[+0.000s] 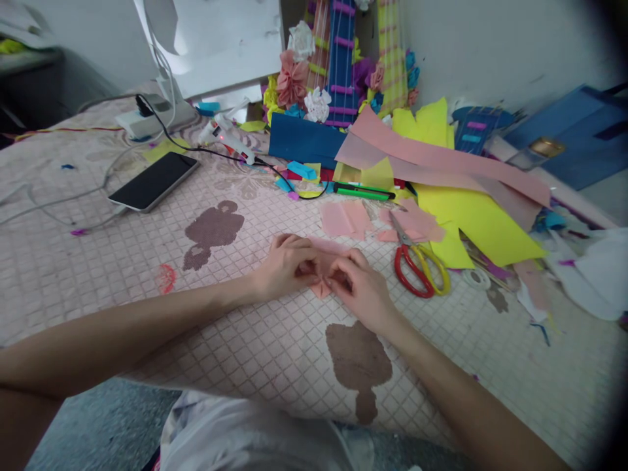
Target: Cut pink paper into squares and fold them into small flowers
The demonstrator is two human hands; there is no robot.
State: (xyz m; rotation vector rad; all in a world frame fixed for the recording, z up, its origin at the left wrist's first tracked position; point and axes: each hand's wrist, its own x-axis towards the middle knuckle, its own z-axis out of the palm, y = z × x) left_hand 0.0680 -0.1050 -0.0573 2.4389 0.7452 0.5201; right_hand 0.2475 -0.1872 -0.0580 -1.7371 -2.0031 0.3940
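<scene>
A small piece of pink paper (321, 288) is pinched between both my hands, low over the tablecloth. My left hand (290, 265) grips its left side with thumb and fingers closed. On the other side my right hand (360, 281) pinches it too, the fingertips of both hands close together at a folded point. Part of the paper hides behind my fingers. Just beyond lie cut pink paper pieces (346, 219), and more pink pieces (417, 221) rest beside them. Scissors (413, 271) with one red and one yellow handle lie to the right of my right hand.
A phone (154, 182) on a cable and a white glue gun (228, 140) lie at the back left. A green cutter knife (364, 191), yellow paper (483, 222), long pink strips (441, 160) and a tape roll (476, 279) spread rightward. Paper flowers (293, 77) stand behind.
</scene>
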